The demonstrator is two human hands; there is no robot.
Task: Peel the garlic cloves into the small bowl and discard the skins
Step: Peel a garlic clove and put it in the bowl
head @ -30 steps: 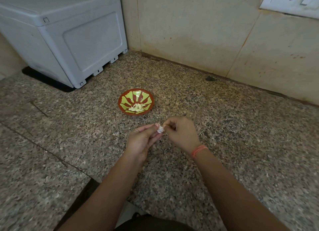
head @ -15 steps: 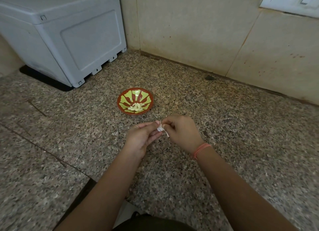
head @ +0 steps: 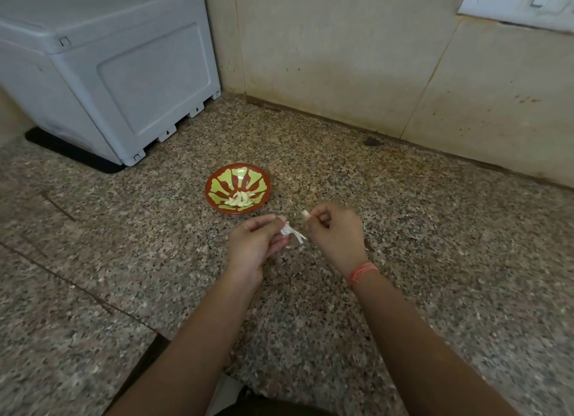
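Two hands are held just on the near side of the small bowl (head: 239, 175), slightly apart. Papery garlic skin (head: 290, 232) is pinched by the left hand (head: 254, 245), a pale clove (head: 306, 214) by the right hand (head: 337, 232). Peeled cloves (head: 240, 199) are piled inside the bowl.

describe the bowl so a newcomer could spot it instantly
On the speckled counter, just off the near corner of the grey box, stands a small bowl. It is the only dish there: red with green petal shapes, peeled cloves inside.
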